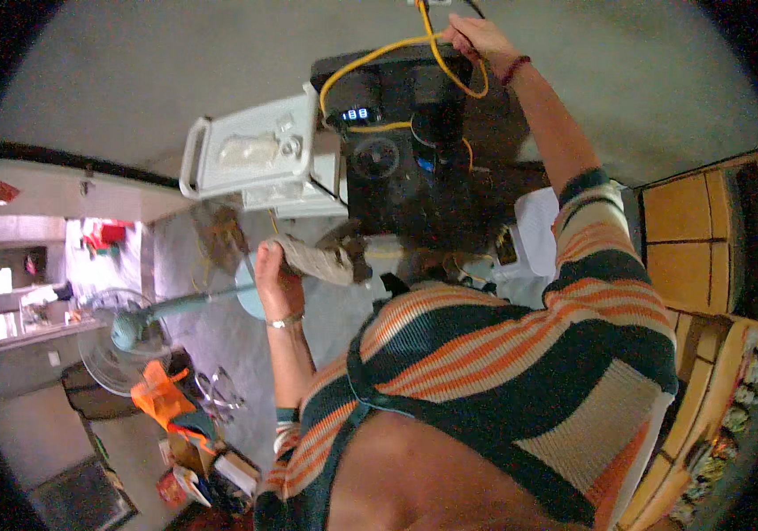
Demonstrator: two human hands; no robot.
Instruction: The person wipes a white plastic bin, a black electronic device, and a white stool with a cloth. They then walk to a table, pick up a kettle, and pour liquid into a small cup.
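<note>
My right hand (475,41) reaches up to the wall at the top, its fingers closed on a yellow cable (379,52) that loops beside them. Below it stands a black machine (385,79) with a lit digital display. At the left, my left hand (279,282) grips one end of a pale, rolled or folded cloth-like thing (316,260), whose other end lies towards a dark blurred object. A wall socket (433,2) shows at the top edge, partly cut off.
Left of the machine stands a white cart (252,109) with small items on its top tray. A pale blue standing fan (128,330) is at the left, near an orange bag (163,395). Wooden drawers (677,209) line the right side. A white container (538,229) stands beside my right arm.
</note>
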